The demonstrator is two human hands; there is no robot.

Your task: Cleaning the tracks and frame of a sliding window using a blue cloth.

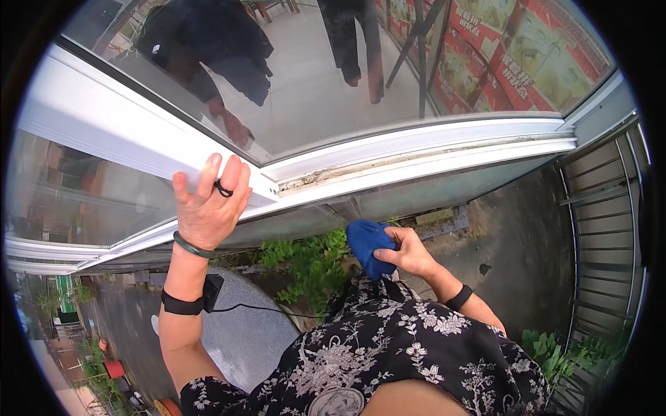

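My left hand (210, 208) rests with spread fingers on the white window frame (140, 125), close to its lower corner. It wears a black ring and a dark bangle, and the thumb is hard to make out. In my right hand (411, 252) a folded blue cloth (368, 244) is pinched between thumb and fingers, held below the sill and apart from the glass. Beside my left hand runs the window's lower track (354, 171), with dirt along its groove. The large glass pane (307, 93) lies above it.
A grey rounded surface (244, 322) stands below my left arm, with a black cable (260, 308) across it. Green plants (307, 265) grow at the wall's foot. Metal railings (598, 234) stand at right. Behind the glass are red printed boxes (484, 67) and dark clothing (203, 41).
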